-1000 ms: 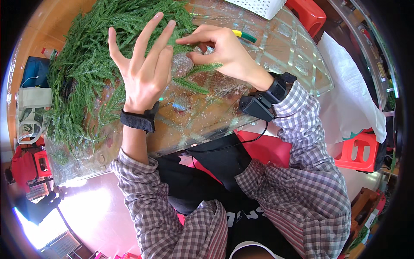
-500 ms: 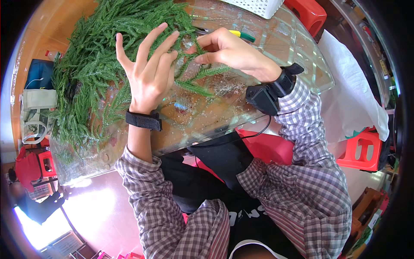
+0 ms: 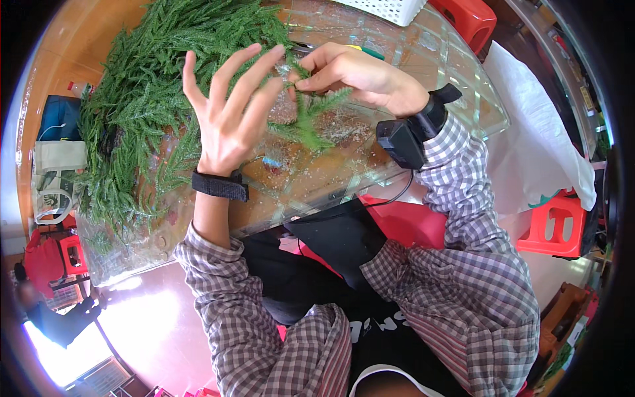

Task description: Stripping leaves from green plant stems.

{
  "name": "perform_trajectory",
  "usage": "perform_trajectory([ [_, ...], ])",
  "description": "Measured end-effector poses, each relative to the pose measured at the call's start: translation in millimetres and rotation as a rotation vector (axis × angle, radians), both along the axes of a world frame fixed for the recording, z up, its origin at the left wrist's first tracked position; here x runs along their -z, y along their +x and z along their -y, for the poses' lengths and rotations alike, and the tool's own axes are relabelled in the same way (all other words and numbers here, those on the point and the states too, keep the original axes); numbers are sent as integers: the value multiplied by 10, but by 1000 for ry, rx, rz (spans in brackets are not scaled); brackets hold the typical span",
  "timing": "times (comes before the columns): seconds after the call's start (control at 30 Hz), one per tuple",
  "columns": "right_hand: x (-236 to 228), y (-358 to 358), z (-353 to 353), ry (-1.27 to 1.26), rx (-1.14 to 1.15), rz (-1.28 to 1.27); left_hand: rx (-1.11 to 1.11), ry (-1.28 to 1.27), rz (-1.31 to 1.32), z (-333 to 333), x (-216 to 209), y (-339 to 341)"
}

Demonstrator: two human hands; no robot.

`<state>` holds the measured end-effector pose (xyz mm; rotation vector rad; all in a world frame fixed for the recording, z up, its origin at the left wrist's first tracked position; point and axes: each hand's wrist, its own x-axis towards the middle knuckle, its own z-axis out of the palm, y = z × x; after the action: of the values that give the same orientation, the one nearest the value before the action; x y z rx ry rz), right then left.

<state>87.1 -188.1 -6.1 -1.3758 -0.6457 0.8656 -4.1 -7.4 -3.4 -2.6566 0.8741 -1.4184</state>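
Note:
Over the table, my right hand pinches a green artificial pine sprig between thumb and fingers. Its branches hang toward me, and one is blurred. To its left, my left hand is raised with fingers spread and its back showing; no object is visible in it. A large pile of similar green pine branches lies under and beyond my left hand. Just behind my right hand, the yellow and green handle of a plier-like tool partly shows.
The glass-covered table has white flecks scattered on it. A white perforated basket stands at the far edge. Red stools and a white sheet are on the right. A black cable runs from my right wrist device.
The sprig in my right hand has shifted and turned slightly, its lower branch blurring. My left fingers have spread a little, with the thumb dropping lower. The tool handle is more hidden.

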Motion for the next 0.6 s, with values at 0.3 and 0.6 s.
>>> perform_trajectory([
  [0.3,42,62,22,108,35,322,-23,80,-29,-33,2,20],
  [0.6,-19,68,52,-17,-27,489,-17,126,-10,-31,17,7],
])
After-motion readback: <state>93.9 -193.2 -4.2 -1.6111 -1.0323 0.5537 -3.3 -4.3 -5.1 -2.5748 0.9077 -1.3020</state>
